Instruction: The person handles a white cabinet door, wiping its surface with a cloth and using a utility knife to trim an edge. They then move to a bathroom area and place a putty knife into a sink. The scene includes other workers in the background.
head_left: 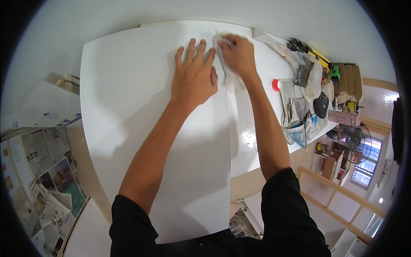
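A large white board point(128, 85) lies before me, its right edge running away from me over a white table surface point(244, 154). My left hand point(195, 75) rests palm down on the board with its fingers spread, a little left of that edge. Close beside it, my right hand point(239, 53) is closed on a crumpled white cloth point(232, 81). The cloth lies along the far part of the board's edge and is smeared by motion. The tips of the right fingers are partly hidden.
To the right sit newspapers point(287, 100), plastic bags point(314, 81), a red-rimmed roll or lid point(275, 85) and black-and-yellow tools point(314, 53). Cardboard point(351, 79) stands behind them. Newspaper sheets point(43, 150) cover a lower surface at left. A white wall point(180, 10) rises along the far side.
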`<state>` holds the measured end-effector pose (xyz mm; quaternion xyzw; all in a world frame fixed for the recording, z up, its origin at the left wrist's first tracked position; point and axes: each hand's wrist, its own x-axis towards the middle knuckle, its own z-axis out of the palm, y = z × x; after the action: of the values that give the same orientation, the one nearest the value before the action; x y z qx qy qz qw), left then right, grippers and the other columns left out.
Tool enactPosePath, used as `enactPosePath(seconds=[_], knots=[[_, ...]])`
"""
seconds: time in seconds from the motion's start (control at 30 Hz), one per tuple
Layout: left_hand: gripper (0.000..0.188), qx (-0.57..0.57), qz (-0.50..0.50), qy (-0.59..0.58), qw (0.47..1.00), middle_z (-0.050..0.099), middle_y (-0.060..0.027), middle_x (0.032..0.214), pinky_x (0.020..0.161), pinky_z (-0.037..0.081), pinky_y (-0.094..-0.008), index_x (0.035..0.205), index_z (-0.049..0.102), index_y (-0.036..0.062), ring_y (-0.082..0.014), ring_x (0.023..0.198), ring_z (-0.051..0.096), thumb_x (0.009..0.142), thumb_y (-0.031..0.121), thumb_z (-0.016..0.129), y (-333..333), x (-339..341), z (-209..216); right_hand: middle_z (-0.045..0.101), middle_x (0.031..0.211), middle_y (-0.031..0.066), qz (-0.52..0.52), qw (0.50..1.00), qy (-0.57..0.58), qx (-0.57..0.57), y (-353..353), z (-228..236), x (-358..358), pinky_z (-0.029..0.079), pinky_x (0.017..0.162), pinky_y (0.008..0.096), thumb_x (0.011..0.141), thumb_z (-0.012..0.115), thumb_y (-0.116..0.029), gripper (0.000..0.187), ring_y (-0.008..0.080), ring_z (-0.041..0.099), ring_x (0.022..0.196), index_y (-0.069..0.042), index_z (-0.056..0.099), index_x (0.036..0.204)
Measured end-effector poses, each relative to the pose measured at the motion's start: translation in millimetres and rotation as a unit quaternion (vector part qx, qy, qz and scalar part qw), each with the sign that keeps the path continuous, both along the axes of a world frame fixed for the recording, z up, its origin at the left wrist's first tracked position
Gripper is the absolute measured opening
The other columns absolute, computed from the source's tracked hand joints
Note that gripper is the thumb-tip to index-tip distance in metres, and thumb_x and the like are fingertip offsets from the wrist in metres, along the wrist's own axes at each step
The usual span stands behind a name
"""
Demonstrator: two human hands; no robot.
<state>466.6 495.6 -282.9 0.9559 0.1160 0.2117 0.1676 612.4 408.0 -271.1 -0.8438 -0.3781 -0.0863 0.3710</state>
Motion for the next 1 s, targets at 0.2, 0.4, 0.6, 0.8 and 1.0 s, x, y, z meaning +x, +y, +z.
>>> enactPosePath(seconds=[0.2, 0.4, 0.6, 0.8, 1.0], knots=[[0.046, -0.012, -0.008, -0.012, 1.000, 0.047, -0.0167, 0.144, 0.113, 0.025, -0.0542, 0.133, 0.056, 0.0063, -0.0337, 0.140, 0.036, 0.089, 0.020, 0.053, 1, 4, 2, 0.070, 0.090, 0.0233, -0.076, 0.992, 0.057, -0.082, 33, 21, 28, 0.053, 0.075, 0.0385, 0.084, 0.068, -0.016, 0.024, 0.0343, 0.069, 0.079, 0.004, 0.072, 0.097], [0.046, -0.005, -0.004, 0.001, 1.000, 0.047, -0.0167, 0.143, 0.112, 0.025, -0.0545, 0.133, 0.057, 0.0063, -0.0340, 0.139, 0.037, 0.089, 0.020, 0.053, 2, 4, 1, 0.071, 0.093, 0.0222, -0.028, 0.997, 0.028, -0.059, -11, 4, -9, 0.053, 0.079, 0.0362, 0.086, 0.068, -0.016, 0.025, 0.0341, 0.069, 0.084, 0.004, 0.072, 0.099], [0.046, -0.009, -0.009, -0.001, 1.000, 0.046, -0.0166, 0.143, 0.111, 0.026, -0.0548, 0.132, 0.057, 0.0064, -0.0341, 0.138, 0.037, 0.089, 0.020, 0.054, 3, 4, 4, 0.072, 0.096, 0.0210, -0.023, 0.996, 0.008, -0.083, 10, 11, 17, 0.053, 0.080, 0.0345, 0.086, 0.070, -0.021, 0.028, 0.0303, 0.071, 0.085, 0.001, 0.072, 0.104], [0.045, -0.001, -0.008, -0.007, 1.000, 0.048, -0.0172, 0.141, 0.110, 0.029, -0.0554, 0.130, 0.058, 0.0052, -0.0357, 0.138, 0.037, 0.087, 0.020, 0.057, 1, 7, 3, 0.072, 0.095, 0.0184, -0.020, 0.998, 0.005, -0.057, 12, 7, 22, 0.053, 0.078, 0.0335, 0.088, 0.069, -0.016, 0.023, 0.0318, 0.070, 0.083, 0.001, 0.072, 0.102], [0.044, 0.000, -0.003, -0.002, 1.000, 0.048, -0.0162, 0.141, 0.110, 0.029, -0.0554, 0.130, 0.058, 0.0057, -0.0347, 0.137, 0.038, 0.088, 0.020, 0.056, 0, 5, 3, 0.072, 0.092, 0.0187, -0.003, 1.000, 0.013, -0.021, -12, -4, -7, 0.053, 0.074, 0.0338, 0.087, 0.067, -0.012, 0.020, 0.0284, 0.069, 0.076, 0.003, 0.071, 0.101]])
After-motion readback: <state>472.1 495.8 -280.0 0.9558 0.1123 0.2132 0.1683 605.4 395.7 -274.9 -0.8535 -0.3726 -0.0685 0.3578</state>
